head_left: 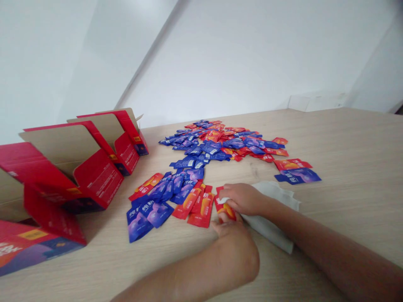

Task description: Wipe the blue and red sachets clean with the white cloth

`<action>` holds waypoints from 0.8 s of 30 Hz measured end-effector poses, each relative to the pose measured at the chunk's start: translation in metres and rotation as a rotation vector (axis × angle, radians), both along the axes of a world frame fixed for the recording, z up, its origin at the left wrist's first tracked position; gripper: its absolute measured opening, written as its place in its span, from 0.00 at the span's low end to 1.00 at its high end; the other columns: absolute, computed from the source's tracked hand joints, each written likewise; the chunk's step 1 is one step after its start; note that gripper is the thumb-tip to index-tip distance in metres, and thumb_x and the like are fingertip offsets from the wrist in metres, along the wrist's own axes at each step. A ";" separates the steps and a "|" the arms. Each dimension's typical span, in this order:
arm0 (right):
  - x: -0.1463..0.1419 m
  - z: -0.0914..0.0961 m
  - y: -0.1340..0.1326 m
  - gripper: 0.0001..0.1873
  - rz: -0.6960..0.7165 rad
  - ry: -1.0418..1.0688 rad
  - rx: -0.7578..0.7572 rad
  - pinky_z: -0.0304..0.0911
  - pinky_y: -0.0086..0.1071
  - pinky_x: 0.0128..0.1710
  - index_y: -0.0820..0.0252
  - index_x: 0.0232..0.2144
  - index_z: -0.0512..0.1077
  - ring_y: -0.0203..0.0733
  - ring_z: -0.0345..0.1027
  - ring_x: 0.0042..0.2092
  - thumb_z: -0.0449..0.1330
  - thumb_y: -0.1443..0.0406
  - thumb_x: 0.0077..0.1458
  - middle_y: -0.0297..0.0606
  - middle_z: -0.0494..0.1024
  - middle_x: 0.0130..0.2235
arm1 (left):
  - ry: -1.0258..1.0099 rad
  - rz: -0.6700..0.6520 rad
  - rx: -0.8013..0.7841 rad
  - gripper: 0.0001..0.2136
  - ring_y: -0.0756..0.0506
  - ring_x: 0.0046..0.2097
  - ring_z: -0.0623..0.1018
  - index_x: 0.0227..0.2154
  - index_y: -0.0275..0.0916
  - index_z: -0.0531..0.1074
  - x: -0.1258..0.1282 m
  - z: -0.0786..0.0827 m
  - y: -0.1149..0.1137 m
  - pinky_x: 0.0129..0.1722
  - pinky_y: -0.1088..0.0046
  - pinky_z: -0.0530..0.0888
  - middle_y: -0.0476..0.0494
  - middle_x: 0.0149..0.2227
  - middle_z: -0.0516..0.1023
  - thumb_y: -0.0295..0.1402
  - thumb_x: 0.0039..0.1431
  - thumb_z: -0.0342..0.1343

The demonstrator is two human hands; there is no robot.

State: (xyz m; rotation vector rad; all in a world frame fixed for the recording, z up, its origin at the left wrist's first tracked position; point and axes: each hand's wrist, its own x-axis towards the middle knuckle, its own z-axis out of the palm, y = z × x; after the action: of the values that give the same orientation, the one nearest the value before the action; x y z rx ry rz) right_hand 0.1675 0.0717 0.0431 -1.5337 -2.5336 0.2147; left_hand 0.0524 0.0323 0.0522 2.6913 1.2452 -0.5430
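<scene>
A red sachet (219, 206) with an orange picture lies on the table in front of me. My left hand (234, 237) grips its near edge, fingertips curled against it. Over the sachet's far part, my right hand (244, 198) is closed on a white cloth (273, 222); a fold of it pokes out at the fingertips and the rest spreads under my right wrist. Just left of the hands, several red sachets (201, 209) and blue sachets (159, 214) lie overlapping in a fanned group. How the fingers grip underneath is hidden.
A large heap of blue and red sachets (214, 147) covers the table's middle. Two sachets (297, 174) lie at its right end. Open red cardboard boxes (97, 180) line the left side. A white object (315, 102) stands against the back wall.
</scene>
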 end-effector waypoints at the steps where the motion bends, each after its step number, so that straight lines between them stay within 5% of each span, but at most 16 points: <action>1: 0.001 -0.004 0.003 0.13 -0.055 -0.014 0.009 0.54 0.30 0.37 0.56 0.41 0.69 0.42 0.65 0.40 0.51 0.68 0.54 0.39 0.71 0.39 | 0.029 0.046 0.009 0.27 0.28 0.53 0.67 0.58 0.38 0.57 0.001 -0.002 -0.003 0.43 0.45 0.69 0.26 0.55 0.66 0.25 0.53 0.47; 6: 0.010 -0.003 0.009 0.11 -0.263 -0.065 0.050 0.54 0.31 0.37 0.58 0.39 0.69 0.42 0.65 0.39 0.50 0.67 0.56 0.40 0.71 0.38 | 0.179 0.162 0.026 0.30 0.28 0.57 0.61 0.60 0.36 0.49 0.002 -0.004 -0.016 0.49 0.43 0.65 0.28 0.60 0.58 0.27 0.53 0.47; 10: 0.000 0.006 -0.005 0.13 -0.108 0.005 0.155 0.54 0.33 0.40 0.58 0.42 0.69 0.42 0.62 0.41 0.50 0.67 0.55 0.40 0.70 0.39 | 0.157 0.150 0.051 0.26 0.30 0.55 0.65 0.58 0.35 0.55 0.003 -0.001 -0.017 0.48 0.47 0.67 0.27 0.57 0.64 0.27 0.55 0.45; 14: -0.013 0.004 -0.009 0.12 0.124 0.008 0.096 0.53 0.33 0.39 0.58 0.39 0.71 0.43 0.61 0.40 0.53 0.68 0.52 0.39 0.70 0.38 | 0.160 0.140 0.031 0.23 0.28 0.55 0.64 0.56 0.30 0.59 0.004 -0.001 -0.017 0.50 0.47 0.65 0.25 0.55 0.65 0.27 0.55 0.45; 24: -0.006 -0.003 0.002 0.14 -0.063 -0.037 0.121 0.53 0.33 0.39 0.59 0.41 0.71 0.42 0.62 0.39 0.50 0.68 0.53 0.40 0.69 0.37 | 0.077 0.215 0.102 0.25 0.29 0.54 0.66 0.58 0.32 0.56 0.005 -0.003 -0.023 0.49 0.48 0.66 0.26 0.55 0.65 0.26 0.56 0.45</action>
State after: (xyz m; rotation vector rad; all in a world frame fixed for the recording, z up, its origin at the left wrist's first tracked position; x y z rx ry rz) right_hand 0.1617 0.0740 0.0403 -1.5823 -2.4716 0.0246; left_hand 0.0570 0.0095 0.0488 2.5924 1.6002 -0.5731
